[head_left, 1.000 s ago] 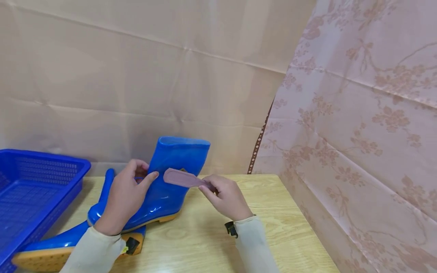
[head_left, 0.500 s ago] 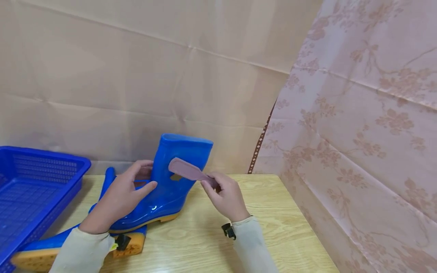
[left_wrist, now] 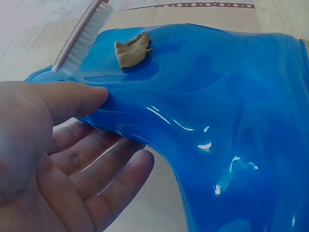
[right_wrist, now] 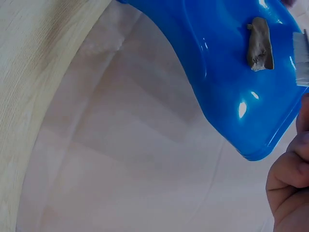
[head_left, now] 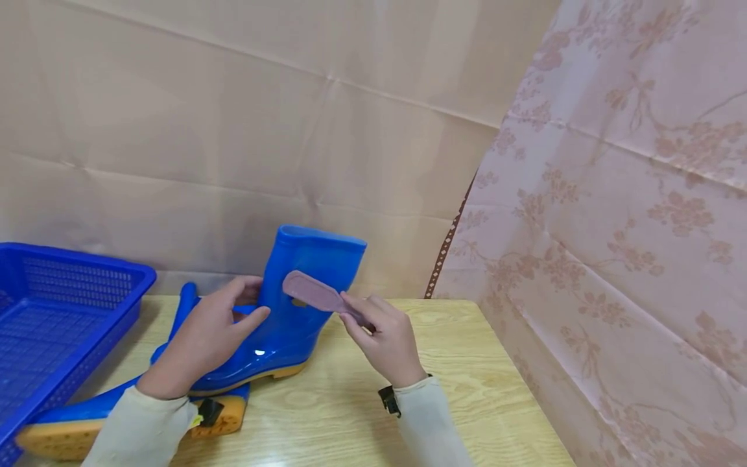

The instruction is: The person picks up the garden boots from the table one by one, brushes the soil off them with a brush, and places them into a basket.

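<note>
A shiny blue rain boot (head_left: 292, 331) with a yellow-orange sole stands on the table, its shaft leaning right. My left hand (head_left: 207, 331) holds the shaft from the left, the thumb (left_wrist: 82, 99) on the near side and the fingers behind. In my right hand (head_left: 385, 334) is the handle of a pinkish brush (head_left: 312, 292), back towards me. Its white bristles (left_wrist: 89, 41) face the shaft near the top; whether they touch is hard to tell. A brown, mud-like lump (left_wrist: 133, 50) clings to the shaft, mostly covered by the brush in the head view.
Another blue boot (head_left: 87, 408) lies on its side at the front left, partly hidden by my left arm. At the left is a blue plastic basket (head_left: 125, 285). The wooden table (head_left: 443, 402) ends before a floral curtain (head_left: 613, 259) on the right.
The brush has gone up and right along the shaft, tilted more, then slipped slightly back left, showing part of the brown lump below it. The boot shaft stands slightly higher and further right.
</note>
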The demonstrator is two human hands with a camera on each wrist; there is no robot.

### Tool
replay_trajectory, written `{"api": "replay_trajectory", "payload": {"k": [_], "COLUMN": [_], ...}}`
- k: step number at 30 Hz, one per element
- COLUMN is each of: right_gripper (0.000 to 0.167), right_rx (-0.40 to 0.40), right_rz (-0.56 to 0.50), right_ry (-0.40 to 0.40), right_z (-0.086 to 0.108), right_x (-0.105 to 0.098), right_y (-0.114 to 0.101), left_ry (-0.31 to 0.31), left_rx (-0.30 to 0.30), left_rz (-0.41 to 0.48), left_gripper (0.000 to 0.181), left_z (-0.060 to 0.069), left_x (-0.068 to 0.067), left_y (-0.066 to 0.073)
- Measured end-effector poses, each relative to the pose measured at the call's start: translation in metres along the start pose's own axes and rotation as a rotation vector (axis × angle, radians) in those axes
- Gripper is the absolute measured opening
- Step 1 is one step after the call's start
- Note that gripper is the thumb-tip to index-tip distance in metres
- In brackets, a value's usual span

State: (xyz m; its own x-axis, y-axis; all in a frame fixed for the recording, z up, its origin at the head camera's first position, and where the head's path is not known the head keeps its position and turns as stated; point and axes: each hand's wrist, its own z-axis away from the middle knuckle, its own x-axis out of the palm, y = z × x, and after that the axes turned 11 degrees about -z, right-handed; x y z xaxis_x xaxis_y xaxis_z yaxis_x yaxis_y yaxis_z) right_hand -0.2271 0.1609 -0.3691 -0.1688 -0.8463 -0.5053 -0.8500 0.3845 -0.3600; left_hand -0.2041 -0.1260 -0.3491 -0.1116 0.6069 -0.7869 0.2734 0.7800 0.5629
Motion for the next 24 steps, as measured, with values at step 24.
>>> {"api": "replay_trajectory", "payload": {"k": [24], "right_gripper": [0.024], "right_rx": [0.169], "right_rz": [0.100], "right_ry": [-0.063], "right_z": [0.0049], "right_x": [-0.0067], "right_y": [0.0085], "left_ry": [0.008], "left_rx": [-0.064], "left_rz": [-0.030], "left_gripper": [0.059], "left_z": [-0.0013], "left_x": [0.0028], "left_y": [-0.0036]}}
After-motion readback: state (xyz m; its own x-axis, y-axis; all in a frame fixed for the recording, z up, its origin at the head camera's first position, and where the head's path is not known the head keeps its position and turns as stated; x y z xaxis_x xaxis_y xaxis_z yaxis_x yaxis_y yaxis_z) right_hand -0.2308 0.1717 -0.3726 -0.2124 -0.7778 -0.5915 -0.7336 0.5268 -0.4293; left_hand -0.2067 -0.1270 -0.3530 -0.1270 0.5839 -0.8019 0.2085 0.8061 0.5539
